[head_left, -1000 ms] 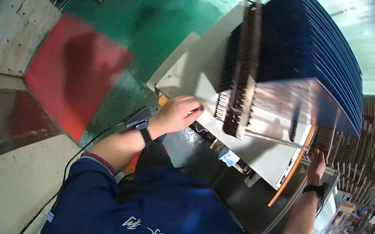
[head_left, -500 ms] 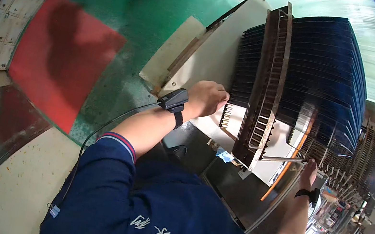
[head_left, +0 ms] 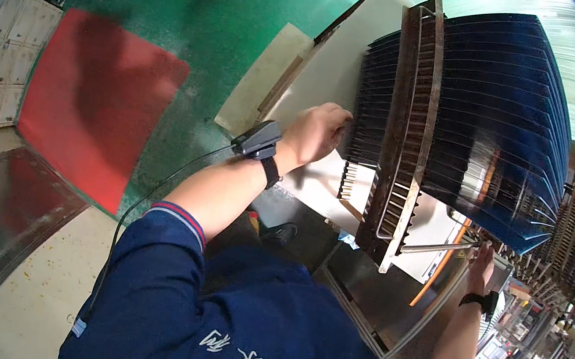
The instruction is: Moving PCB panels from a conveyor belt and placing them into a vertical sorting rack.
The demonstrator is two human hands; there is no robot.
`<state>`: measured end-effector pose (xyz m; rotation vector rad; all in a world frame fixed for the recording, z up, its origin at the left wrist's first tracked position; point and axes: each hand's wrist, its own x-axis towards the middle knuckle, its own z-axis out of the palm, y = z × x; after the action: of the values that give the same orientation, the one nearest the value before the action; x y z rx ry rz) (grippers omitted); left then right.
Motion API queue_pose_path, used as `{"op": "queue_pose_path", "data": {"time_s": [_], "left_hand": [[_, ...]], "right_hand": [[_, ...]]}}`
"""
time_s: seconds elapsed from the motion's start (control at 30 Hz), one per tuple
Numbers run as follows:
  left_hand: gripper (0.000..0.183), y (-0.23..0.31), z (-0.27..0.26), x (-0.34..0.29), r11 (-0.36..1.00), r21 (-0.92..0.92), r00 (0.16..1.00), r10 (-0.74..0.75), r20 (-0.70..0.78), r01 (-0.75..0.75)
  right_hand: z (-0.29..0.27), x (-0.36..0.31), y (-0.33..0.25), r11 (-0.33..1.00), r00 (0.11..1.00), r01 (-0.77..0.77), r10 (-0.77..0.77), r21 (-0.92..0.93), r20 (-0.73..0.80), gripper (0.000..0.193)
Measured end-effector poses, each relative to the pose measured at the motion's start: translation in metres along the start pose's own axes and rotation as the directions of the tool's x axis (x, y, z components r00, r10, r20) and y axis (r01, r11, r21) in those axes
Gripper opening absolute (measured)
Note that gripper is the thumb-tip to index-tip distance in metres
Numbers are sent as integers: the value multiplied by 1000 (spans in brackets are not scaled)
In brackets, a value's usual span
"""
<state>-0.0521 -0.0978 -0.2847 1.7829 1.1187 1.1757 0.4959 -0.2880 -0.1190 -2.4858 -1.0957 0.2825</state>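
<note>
Many blue panels [head_left: 493,99], upper right, in a slotted rack [head_left: 398,122] likely preventing rubbing; left hand [head_left: 315,133] curled beside them, right hand [head_left: 481,267] at a rod [head_left: 441,248]; cannot tell either grip.

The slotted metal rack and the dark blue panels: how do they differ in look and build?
Colour: the slotted metal rack is worn brown; the dark blue panels are glossy.
Shape: the rack is long and narrow; the panels are broad, thin sheets.
Build: the rack is one frame; the panels are many layers.
Both show evenly repeated rows.
</note>
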Motion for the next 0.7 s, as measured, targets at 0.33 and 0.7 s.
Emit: {"op": "queue_pose_path", "data": {"time_s": [0.33,0.7], "left_hand": [[17,-10,10,18,918,317,965,187,185,-238],[24,-8,8,24,962,190,971,165,173,-198]], "right_hand": [[-20,-3,26,984,995,102,-103,-144,6,39],[-38,-12,48,944,983,165,-182,-287,-33,38]]}}
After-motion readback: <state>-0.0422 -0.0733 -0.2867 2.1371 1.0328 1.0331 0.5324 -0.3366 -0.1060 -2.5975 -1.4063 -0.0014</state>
